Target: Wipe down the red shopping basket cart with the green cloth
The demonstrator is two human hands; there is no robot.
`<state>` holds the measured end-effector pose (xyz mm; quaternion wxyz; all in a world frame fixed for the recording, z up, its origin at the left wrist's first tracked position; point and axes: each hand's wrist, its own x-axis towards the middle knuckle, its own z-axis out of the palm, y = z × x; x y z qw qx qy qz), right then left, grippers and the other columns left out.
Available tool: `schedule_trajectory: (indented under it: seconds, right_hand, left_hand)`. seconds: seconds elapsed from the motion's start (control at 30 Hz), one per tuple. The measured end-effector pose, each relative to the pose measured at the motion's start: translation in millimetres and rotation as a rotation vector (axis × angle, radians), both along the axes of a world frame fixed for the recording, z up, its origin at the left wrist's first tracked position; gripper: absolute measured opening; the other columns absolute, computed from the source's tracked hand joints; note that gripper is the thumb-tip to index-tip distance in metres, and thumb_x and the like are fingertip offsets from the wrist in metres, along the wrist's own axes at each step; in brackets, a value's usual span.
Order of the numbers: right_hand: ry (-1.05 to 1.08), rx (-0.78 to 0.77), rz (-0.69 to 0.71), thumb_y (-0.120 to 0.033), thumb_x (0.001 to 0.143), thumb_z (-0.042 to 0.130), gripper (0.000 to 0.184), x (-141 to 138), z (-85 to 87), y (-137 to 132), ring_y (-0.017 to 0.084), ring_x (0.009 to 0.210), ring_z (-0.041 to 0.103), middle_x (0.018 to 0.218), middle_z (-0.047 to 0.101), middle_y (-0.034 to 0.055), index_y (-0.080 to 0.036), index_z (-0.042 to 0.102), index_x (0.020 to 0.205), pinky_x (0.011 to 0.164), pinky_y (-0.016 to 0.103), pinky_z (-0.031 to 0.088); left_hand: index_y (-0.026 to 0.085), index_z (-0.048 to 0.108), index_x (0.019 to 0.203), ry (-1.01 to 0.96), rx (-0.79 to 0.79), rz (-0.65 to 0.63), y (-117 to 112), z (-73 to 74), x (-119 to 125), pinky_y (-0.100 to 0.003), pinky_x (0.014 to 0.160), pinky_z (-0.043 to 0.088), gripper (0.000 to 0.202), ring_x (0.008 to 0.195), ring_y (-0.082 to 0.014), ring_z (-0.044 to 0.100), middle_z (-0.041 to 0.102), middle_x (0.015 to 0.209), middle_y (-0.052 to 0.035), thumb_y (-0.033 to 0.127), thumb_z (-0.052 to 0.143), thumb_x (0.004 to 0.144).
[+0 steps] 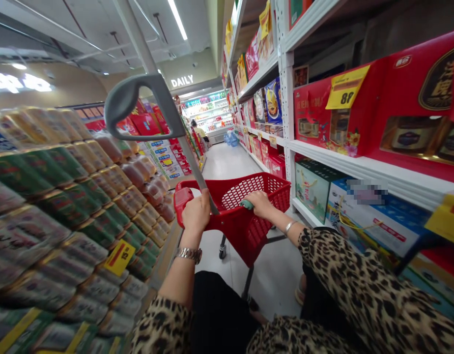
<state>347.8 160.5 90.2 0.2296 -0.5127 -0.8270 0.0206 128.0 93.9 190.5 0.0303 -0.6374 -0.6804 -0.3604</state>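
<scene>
Leopard-print sleeves [363, 290], left hand [196, 212], right hand [260, 203] on red plastic cart basket [254, 241]

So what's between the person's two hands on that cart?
The head view shows the red basket's open top between the left hand and right hand, plus a metal pole rising beside the left hand.

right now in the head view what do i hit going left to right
stacked cans → left hand → right hand → white shelf post → red gift boxes
</scene>
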Motion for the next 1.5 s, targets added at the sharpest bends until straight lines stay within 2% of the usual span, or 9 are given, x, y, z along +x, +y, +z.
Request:
schedule_trajectory:
  seconds: [0.07,0.13,0.33,0.53,0.67,0.87,1.13,1.3,1.5]
  right_hand:
    - [-0.005,-0.001,-0.015,-0.004,0.083,0.057,0.043,2.8,0.7,0.8,0.026,0.119,0.056,0.125,0.07,0.0076,-0.024,0.071,0.118,0.096,0.038,0.035]
    - [-0.013,-0.01,-0.034,-0.004,0.083,0.056,0.043,4.7,2.3,3.2,0.026,0.119,0.055,0.125,0.07,0.0074,-0.024,0.071,0.118,0.097,0.038,0.035]
    - [-0.033,-0.05,-0.096,-0.003,0.086,0.051,0.043,-3.8,10.5,18.7,0.025,0.116,0.056,0.125,0.071,0.007,-0.024,0.072,0.117,0.092,0.037,0.037]
    - [-0.037,-0.062,-0.127,-0.002,0.086,0.051,0.04,-26.4,17.6,21.5,0.028,0.117,0.056,0.124,0.071,0.009,-0.023,0.072,0.113,0.096,0.044,0.04]
    - [-0.015,-0.043,-0.125,-0.002,0.086,0.053,0.042,-44.0,16.0,10.1,0.029,0.119,0.054,0.127,0.07,0.0101,-0.023,0.069,0.118,0.107,0.052,0.034]
    - [0.008,-0.013,-0.097,-0.002,0.093,0.045,0.04,-79.5,17.0,-18.1,0.026,0.121,0.052,0.125,0.07,0.0072,-0.024,0.067,0.118,0.117,0.055,0.023]
    - [0.081,0.171,0.153,-0.014,0.106,0.037,0.04,-161.8,29.8,-48.6,0.025,0.137,0.047,0.144,0.063,0.0043,-0.028,0.059,0.136,0.123,0.06,0.021]
    - [0.089,0.307,0.145,-0.016,0.107,0.036,0.042,-184.8,8.3,-52.8,0.028,0.137,0.049,0.147,0.061,0.0058,-0.026,0.057,0.142,0.122,0.063,0.026]
    - [0.055,0.35,0.04,-0.015,0.104,0.042,0.04,-135.5,-36.6,-48.7,0.03,0.133,0.051,0.14,0.066,0.0097,-0.023,0.062,0.137,0.12,0.063,0.028]
  left_hand:
    - [0.019,0.074,0.084,0.227,-0.116,0.091,-3.4,0.8,9.0,-0.041,0.074,0.051,0.062,0.086,-0.0352,0.073,0.075,0.083,-0.0183,0.06,0.03,0.099]
    - [0.018,0.074,0.09,0.318,-0.135,0.101,-2.3,2.9,12.6,-0.04,0.076,0.051,0.059,0.094,-0.0363,0.073,0.076,0.092,-0.0197,0.061,0.035,0.098]
    - [0.016,0.076,0.102,0.355,-0.206,0.09,33.4,10.0,4.1,-0.039,0.082,0.052,0.056,0.102,-0.0353,0.073,0.078,0.101,-0.0191,0.059,0.041,0.096]
    - [0.011,0.079,0.104,0.396,-0.344,0.089,59.7,15.7,-19.2,-0.043,0.085,0.052,0.067,0.106,-0.0406,0.072,0.077,0.107,-0.0258,0.064,0.039,0.094]
    - [0.014,0.08,0.105,0.428,-0.346,0.097,56.8,14.8,-34.1,-0.04,0.087,0.052,0.068,0.11,-0.0393,0.071,0.077,0.11,-0.0231,0.067,0.038,0.094]
    - [0.011,0.078,0.112,0.469,-0.345,0.219,41.5,14.7,-56.1,-0.043,0.089,0.051,0.068,0.112,-0.0415,0.069,0.075,0.115,-0.0253,0.06,0.034,0.096]
    - [0.009,0.078,0.112,0.458,-0.402,0.318,17.7,14.3,-91.3,-0.046,0.089,0.05,0.068,0.114,-0.0442,0.068,0.074,0.115,-0.0279,0.052,0.027,0.098]
    - [0.015,0.079,0.111,0.467,-0.411,0.326,6.1,15.9,-111.8,-0.043,0.086,0.049,0.061,0.111,-0.0415,0.069,0.076,0.113,-0.0239,0.051,0.032,0.097]
    - [0.017,0.079,0.102,0.516,-0.354,0.379,0.3,10.2,-138.6,-0.036,0.073,0.045,0.061,0.099,-0.0369,0.071,0.077,0.101,-0.02,0.055,0.031,0.097]
